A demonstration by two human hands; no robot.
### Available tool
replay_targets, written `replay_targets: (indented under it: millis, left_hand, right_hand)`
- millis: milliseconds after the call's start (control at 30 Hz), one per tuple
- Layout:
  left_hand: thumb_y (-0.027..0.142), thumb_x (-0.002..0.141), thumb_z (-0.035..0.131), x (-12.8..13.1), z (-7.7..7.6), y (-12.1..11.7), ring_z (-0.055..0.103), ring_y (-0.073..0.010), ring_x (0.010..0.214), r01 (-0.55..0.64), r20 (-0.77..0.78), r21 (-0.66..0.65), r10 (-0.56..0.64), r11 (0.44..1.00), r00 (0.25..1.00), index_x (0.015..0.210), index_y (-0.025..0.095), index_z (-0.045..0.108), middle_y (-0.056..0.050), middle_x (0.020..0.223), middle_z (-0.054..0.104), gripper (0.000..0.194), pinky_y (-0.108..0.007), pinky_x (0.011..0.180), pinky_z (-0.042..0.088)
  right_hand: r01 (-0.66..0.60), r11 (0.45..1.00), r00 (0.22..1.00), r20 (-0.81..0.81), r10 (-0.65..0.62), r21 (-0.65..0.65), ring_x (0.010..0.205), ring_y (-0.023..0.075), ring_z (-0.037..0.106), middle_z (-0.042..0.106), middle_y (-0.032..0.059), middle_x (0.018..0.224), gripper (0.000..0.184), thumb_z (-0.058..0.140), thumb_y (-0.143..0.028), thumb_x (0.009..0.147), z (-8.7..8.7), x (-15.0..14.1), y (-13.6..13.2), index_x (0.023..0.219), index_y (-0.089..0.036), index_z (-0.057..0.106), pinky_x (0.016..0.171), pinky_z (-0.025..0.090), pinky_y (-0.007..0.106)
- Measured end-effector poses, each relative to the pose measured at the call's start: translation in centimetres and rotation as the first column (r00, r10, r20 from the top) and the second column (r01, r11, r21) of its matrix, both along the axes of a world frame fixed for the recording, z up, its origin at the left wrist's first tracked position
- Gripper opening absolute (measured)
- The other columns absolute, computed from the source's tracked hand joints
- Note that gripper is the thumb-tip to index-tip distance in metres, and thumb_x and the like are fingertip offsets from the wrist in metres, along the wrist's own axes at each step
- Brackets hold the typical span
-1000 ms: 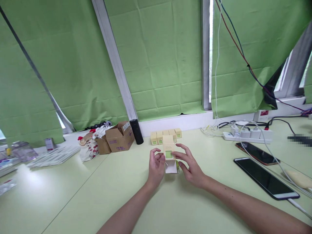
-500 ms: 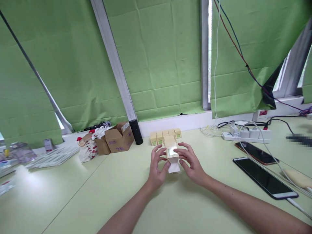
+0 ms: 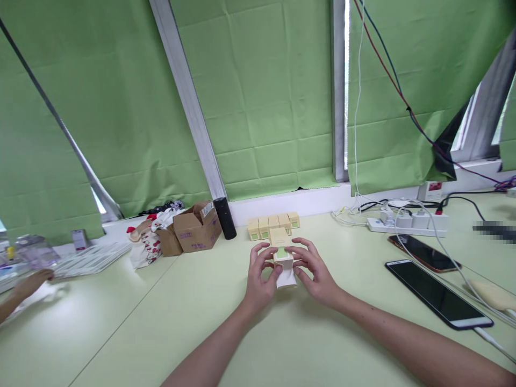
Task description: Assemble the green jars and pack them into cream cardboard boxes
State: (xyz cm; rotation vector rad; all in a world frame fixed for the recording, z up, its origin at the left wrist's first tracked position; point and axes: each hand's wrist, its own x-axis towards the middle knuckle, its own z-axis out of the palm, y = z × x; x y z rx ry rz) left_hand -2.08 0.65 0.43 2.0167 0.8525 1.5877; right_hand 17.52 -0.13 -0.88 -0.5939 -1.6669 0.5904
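A small cream carton (image 3: 279, 235) with a green square on its face is held between my hands at the middle of the table. Its white flap (image 3: 287, 279) hangs open toward me. My left hand (image 3: 258, 282) grips the left side, thumb close to the flap and fingers curled along the edge. From the right, my right hand (image 3: 320, 277) holds the carton with bent fingers, its thumb beside the flap. The carton's inside is hidden from view. Just behind it stands a row of several similar small cream cartons (image 3: 263, 224).
A cardboard box (image 3: 197, 234), a black cylinder (image 3: 226, 217) and a printed cloth bag (image 3: 145, 250) stand at back left. Two phones (image 3: 437, 293) with cables and a white power strip (image 3: 407, 224) lie right. Another person's hand (image 3: 34, 284) reaches in at far left.
A green item beside the carton a second ago no longer shows. The carton has tilted, and my left fingers have shifted around its side. Another person's hand has appeared at far left.
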Motion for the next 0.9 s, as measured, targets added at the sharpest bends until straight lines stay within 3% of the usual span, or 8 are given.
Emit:
replay_targets:
  millis: [433,900]
  left_hand:
    - [0.032,0.096,0.067,0.25,-0.09,0.09,0.062,-0.0235,0.114,-0.021,0.036,-0.041,0.022,0.999,0.999,0.12,0.026,0.068,-0.01,0.129,0.048,0.024,-0.036,0.086,0.06]
    - [0.032,0.096,0.067,0.6,0.16,-0.42,0.061,-0.0224,0.11,-0.042,0.008,-0.085,0.042,0.996,0.999,0.118,0.026,0.067,-0.009,0.126,0.047,0.022,-0.036,0.085,0.055]
  right_hand:
    - [-0.013,0.999,0.999,-0.049,0.01,-0.048,0.096,0.0187,0.071,0.042,0.0127,0.15,0.033,0.058,-0.031,0.101,0.04,-0.14,0.05,0.133,-0.031,0.065,0.085,0.067,0.039]
    - [-0.055,0.98,0.991,-0.127,0.031,-0.193,0.091,0.0164,0.07,0.04,0.0098,0.151,0.029,0.065,-0.041,0.099,-0.02,-0.37,0.28,0.127,-0.033,0.069,0.086,0.063,0.04]
